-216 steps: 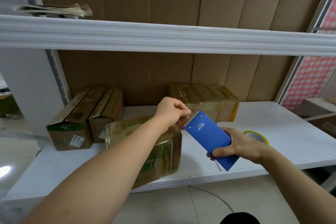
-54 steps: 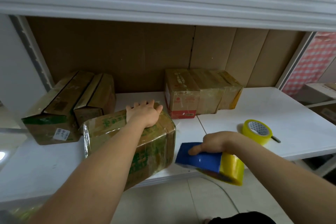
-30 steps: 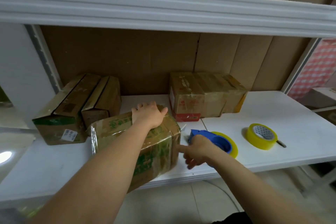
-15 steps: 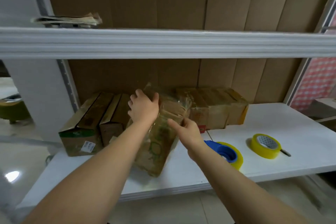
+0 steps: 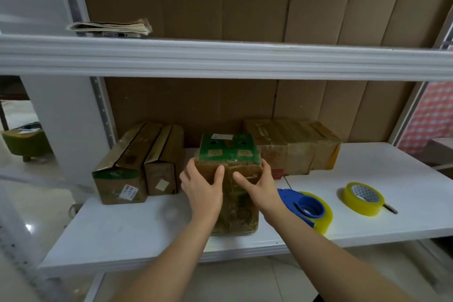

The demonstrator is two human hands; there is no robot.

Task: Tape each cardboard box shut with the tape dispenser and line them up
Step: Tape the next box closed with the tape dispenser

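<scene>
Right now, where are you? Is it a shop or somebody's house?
Probably a storeroom or packing area, not a home. A white metal shelf lined with cardboard holds several taped cardboard boxes, and a blue tape dispenser and a spare yellow tape roll lie beside the box both hands grip.

The hands [image 5: 230, 189] cover much of the taped box's [image 5: 229, 154] near face. Its label print is too small to read. The tape dispenser's [image 5: 305, 206] left end hides behind the right wrist.
</scene>
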